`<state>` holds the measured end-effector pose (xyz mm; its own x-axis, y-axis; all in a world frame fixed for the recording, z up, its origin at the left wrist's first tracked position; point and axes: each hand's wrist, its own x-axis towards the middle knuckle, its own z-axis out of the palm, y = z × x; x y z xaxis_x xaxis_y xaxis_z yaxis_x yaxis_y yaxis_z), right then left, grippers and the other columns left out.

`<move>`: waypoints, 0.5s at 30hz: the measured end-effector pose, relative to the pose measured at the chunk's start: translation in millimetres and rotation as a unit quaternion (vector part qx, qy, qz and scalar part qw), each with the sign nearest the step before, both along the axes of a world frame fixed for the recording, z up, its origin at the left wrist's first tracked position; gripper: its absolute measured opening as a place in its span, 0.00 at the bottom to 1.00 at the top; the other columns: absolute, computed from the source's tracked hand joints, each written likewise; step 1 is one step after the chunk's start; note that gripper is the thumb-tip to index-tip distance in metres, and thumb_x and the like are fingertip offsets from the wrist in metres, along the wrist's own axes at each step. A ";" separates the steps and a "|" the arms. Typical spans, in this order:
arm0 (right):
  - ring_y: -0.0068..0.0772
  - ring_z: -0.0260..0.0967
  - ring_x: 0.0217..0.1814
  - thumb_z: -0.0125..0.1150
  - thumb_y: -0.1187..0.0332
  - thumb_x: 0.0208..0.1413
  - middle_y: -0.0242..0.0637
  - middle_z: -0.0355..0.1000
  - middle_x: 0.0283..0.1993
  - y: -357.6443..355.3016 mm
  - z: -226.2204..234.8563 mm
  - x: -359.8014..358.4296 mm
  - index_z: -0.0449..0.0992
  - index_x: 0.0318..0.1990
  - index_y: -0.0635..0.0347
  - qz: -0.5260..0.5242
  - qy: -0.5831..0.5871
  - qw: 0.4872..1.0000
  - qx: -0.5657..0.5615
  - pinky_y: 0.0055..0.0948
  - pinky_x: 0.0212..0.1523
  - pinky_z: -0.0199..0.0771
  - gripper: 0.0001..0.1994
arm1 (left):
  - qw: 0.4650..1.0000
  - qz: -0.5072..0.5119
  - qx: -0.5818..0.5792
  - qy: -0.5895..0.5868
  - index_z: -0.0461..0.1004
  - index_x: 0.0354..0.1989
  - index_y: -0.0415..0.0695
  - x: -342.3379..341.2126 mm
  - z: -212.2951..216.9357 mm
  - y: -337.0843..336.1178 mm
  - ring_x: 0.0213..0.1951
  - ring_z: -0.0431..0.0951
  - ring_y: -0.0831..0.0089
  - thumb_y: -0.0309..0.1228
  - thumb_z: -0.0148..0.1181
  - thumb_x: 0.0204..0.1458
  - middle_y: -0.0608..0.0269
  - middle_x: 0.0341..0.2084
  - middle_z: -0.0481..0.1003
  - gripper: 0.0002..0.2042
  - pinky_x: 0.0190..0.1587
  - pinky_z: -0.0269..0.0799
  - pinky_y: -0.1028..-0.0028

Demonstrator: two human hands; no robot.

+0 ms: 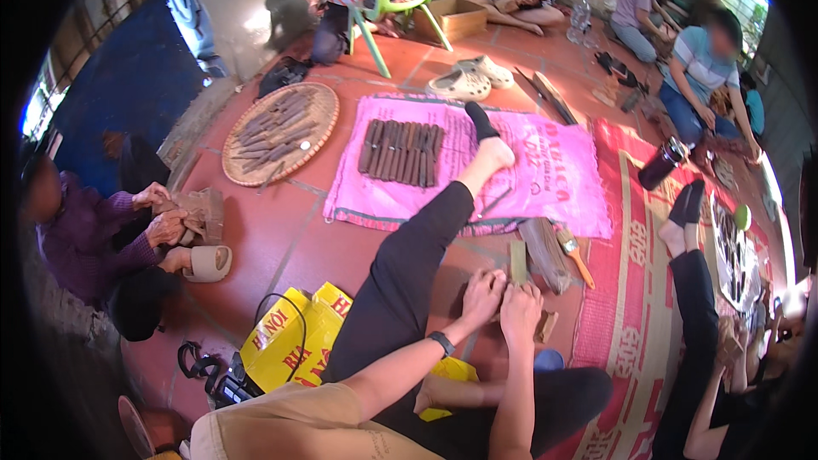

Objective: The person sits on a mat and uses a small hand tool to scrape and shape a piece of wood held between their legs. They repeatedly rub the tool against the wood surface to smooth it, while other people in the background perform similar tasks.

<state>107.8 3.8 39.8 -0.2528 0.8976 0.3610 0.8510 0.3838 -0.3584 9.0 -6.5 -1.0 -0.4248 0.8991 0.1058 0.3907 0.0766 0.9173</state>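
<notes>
My left hand point(484, 296), with a dark band on its wrist, is closed, its fingertips meeting those of my right hand point(521, 311). The right hand is also closed, and what the two pinch between them is too small and covered to make out. Just beyond the fingers a flat olive-coloured strip point(518, 261) points away from me; whether it is held or lies on the floor I cannot tell. Beside it lie a clear plastic bag of thin pieces point(545, 255) and a paintbrush point(576, 258) with an orange handle. A small wooden block point(547, 326) sits right of my right hand.
My outstretched leg point(400, 290) crosses a pink sack point(375, 204) bearing rows of dark brown sticks point(402, 152). Left of it is a round woven tray point(328, 106) of similar pieces. Yellow cardboard point(277, 332) lies near my leg, a red mat point(630, 290) to the right. Several people sit around.
</notes>
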 end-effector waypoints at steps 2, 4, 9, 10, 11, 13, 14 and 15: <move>0.52 0.72 0.50 0.51 0.68 0.61 0.48 0.78 0.39 -7.4 7.2 3.0 0.80 0.30 0.68 -0.010 -0.006 0.999 0.044 0.49 0.52 0.67 0.14 | 1.000 -0.005 -0.016 -0.018 0.78 0.46 0.41 2.7 7.7 -1.1 0.51 0.72 0.48 0.41 0.48 0.63 0.46 0.45 0.74 0.17 0.55 0.67 0.57; 0.52 0.72 0.49 0.52 0.68 0.60 0.49 0.78 0.38 2.3 -1.4 1.0 0.81 0.33 0.68 -0.018 0.004 1.000 -0.016 0.48 0.53 0.68 0.14 | 1.000 -0.005 -0.027 -0.015 0.78 0.47 0.42 0.2 10.7 -0.2 0.51 0.72 0.48 0.41 0.47 0.63 0.46 0.46 0.74 0.17 0.56 0.67 0.58; 0.51 0.71 0.48 0.52 0.67 0.61 0.49 0.78 0.38 9.4 -7.2 2.5 0.82 0.34 0.68 -0.021 -0.025 0.995 -0.095 0.47 0.51 0.67 0.14 | 1.000 0.000 -0.026 -0.008 0.77 0.48 0.41 0.1 5.9 -0.9 0.52 0.73 0.49 0.42 0.48 0.64 0.47 0.48 0.73 0.19 0.55 0.67 0.59; 0.51 0.71 0.48 0.52 0.67 0.61 0.49 0.78 0.38 3.4 0.7 0.7 0.81 0.33 0.67 -0.018 -0.015 0.998 -0.055 0.47 0.50 0.67 0.14 | 1.000 0.002 -0.023 -0.007 0.77 0.48 0.40 -0.2 6.3 -1.0 0.52 0.73 0.50 0.42 0.48 0.64 0.47 0.48 0.73 0.19 0.55 0.68 0.60; 0.51 0.71 0.47 0.51 0.67 0.62 0.48 0.78 0.38 -3.6 9.1 0.3 0.81 0.32 0.67 -0.015 -0.007 1.000 -0.018 0.47 0.50 0.67 0.14 | 1.000 0.001 -0.024 -0.009 0.77 0.48 0.40 -0.5 7.9 -1.4 0.52 0.73 0.50 0.42 0.48 0.64 0.47 0.48 0.73 0.19 0.55 0.68 0.59; 0.51 0.71 0.48 0.51 0.66 0.62 0.49 0.78 0.39 -7.3 15.5 0.1 0.81 0.33 0.67 -0.017 -0.008 0.999 -0.032 0.48 0.52 0.67 0.15 | 0.999 -0.005 -0.030 -0.016 0.78 0.49 0.41 0.2 10.4 -2.8 0.52 0.72 0.49 0.42 0.47 0.64 0.47 0.47 0.74 0.19 0.56 0.67 0.57; 0.51 0.71 0.48 0.51 0.66 0.62 0.50 0.78 0.39 -4.7 10.1 0.7 0.81 0.34 0.67 -0.029 -0.002 0.999 -0.041 0.48 0.52 0.67 0.14 | 0.999 -0.001 -0.033 -0.018 0.78 0.49 0.42 0.9 11.4 -2.7 0.52 0.72 0.49 0.42 0.47 0.64 0.47 0.48 0.73 0.19 0.56 0.67 0.57; 0.51 0.71 0.49 0.51 0.66 0.62 0.50 0.78 0.40 -1.7 4.0 1.5 0.81 0.34 0.66 -0.040 0.004 0.998 -0.050 0.48 0.53 0.67 0.14 | 0.999 -0.005 -0.031 -0.015 0.77 0.49 0.42 0.8 12.3 -2.5 0.52 0.72 0.49 0.42 0.47 0.64 0.47 0.48 0.73 0.19 0.56 0.67 0.57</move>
